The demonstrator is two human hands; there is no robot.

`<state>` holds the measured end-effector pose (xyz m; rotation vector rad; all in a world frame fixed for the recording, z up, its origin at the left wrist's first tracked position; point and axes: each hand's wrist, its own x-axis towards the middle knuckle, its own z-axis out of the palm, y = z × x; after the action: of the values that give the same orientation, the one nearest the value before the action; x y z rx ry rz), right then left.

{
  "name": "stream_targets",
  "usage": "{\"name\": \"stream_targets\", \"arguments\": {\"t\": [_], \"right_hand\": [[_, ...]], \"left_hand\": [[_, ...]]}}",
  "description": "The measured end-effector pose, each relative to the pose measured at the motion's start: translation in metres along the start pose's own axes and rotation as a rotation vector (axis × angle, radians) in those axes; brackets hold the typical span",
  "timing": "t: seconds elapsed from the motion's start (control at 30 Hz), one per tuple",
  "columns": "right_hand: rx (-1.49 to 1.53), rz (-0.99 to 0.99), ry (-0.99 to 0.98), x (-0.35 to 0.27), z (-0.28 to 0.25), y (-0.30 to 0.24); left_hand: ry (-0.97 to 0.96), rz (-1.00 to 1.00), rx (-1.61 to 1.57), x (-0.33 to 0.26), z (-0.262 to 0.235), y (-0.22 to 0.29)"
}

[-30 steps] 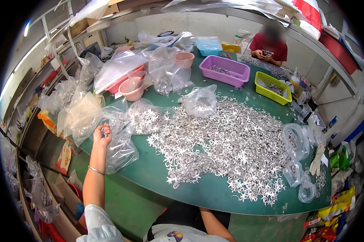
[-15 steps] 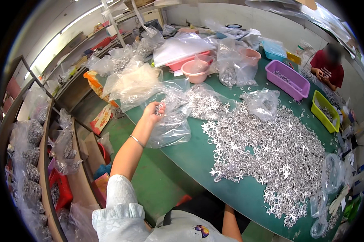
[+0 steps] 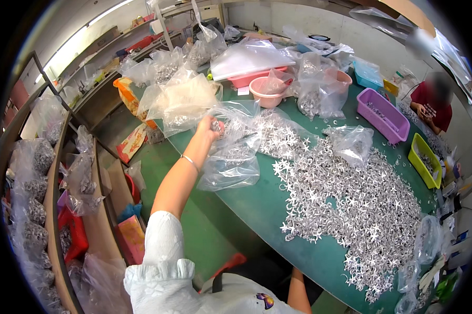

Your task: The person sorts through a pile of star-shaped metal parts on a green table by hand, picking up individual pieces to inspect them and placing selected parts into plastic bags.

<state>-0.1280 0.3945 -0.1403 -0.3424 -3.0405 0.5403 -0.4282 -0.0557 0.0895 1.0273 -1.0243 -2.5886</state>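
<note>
My left hand [image 3: 211,129], at the end of an outstretched arm, is closed around a few small silver metal pieces [image 3: 217,126]. It is at the mouth of a clear plastic bag [image 3: 229,170], which lies partly over the table's left edge with more silver pieces in it. Beside the bag spreads a large heap of silver star-shaped and curved pieces [image 3: 351,209], running across the green table [image 3: 257,214]. Of my right arm only part of the forearm [image 3: 298,293] shows at the table's near edge; the hand is hidden.
Pink tubs [image 3: 267,91], a purple basket [image 3: 382,115] and a yellow-green basket [image 3: 424,159] stand along the far side. A crumpled clear bag [image 3: 351,144] lies on the heap. Shelves with bagged pieces [image 3: 37,183] are at left. A co-worker [image 3: 432,104] sits at far right.
My left hand has turned, its back now more toward me, and remains at the clear bag's mouth. The whole view has shifted slightly, so the table appears further right.
</note>
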Motion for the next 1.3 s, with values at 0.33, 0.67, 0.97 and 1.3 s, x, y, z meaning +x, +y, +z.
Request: {"name": "stream_targets", "arguments": {"t": [0.33, 0.67, 0.97, 1.3], "right_hand": [[0.037, 0.019, -0.003, -0.006, 0.000, 0.010], [0.976, 0.454, -0.395, -0.094, -0.089, 0.076], [1.322, 1.001, -0.602, -0.286, 0.070, 0.285], [0.934, 0.996, -1.101, -0.267, 0.051, 0.197]], "left_hand": [[-0.080, 0.235, 0.199, -0.064, 0.022, -0.003], [-1.253, 1.551, 0.877, -0.271, -0.073, -0.150], [-0.346, -0.445, 1.297, -0.233, -0.468, -0.297], [-0.278, -1.052, 1.647, -0.255, -0.398, -0.263]]}}
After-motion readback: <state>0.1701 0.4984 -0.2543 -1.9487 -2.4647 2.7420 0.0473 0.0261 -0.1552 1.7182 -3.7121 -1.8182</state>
